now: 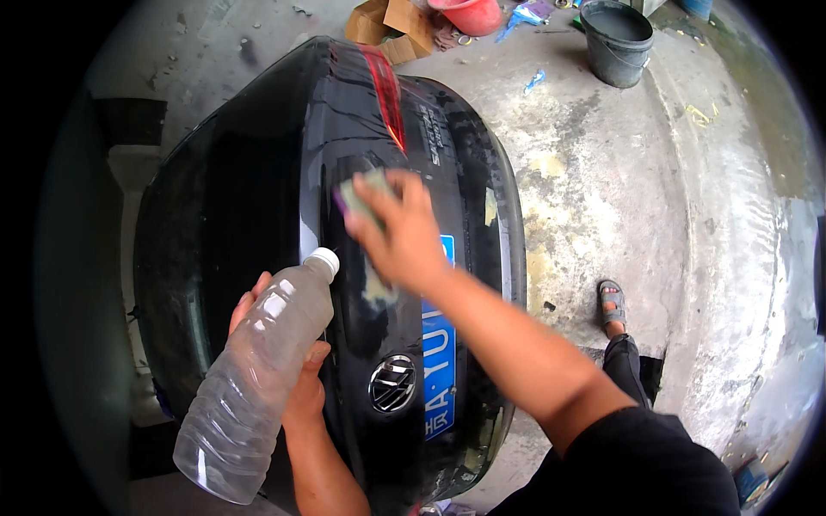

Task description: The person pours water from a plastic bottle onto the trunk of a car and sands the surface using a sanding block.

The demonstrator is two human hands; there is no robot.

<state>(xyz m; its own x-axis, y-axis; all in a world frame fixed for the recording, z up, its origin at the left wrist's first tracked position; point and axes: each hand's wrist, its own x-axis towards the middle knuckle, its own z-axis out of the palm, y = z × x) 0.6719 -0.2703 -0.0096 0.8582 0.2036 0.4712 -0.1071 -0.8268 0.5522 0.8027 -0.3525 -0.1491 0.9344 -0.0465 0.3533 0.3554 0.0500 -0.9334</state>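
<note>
My left hand point(310, 391) is wrapped round a large clear plastic bottle point(245, 378) with a white cap point(323, 259), tilted so its cap points up and right. The liquid level inside cannot be made out. In my right hand point(400, 228) is what looks like a sanding block point(368, 191), pale green with a purple edge, blurred by motion. It lies against the wet, dark trunk lid of a black car point(258, 146), below the red tail light point(385, 96). Near my right wrist the paint has a pale worn patch point(379, 288). A blue licence plate point(439, 370) is partly behind my forearm.
A dark bucket point(616, 52) stands on the stained concrete floor point(594, 206) at the far right. A cardboard box point(404, 26) and a red basin point(471, 13) are beyond the car. My sandalled foot point(612, 303) is at the right.
</note>
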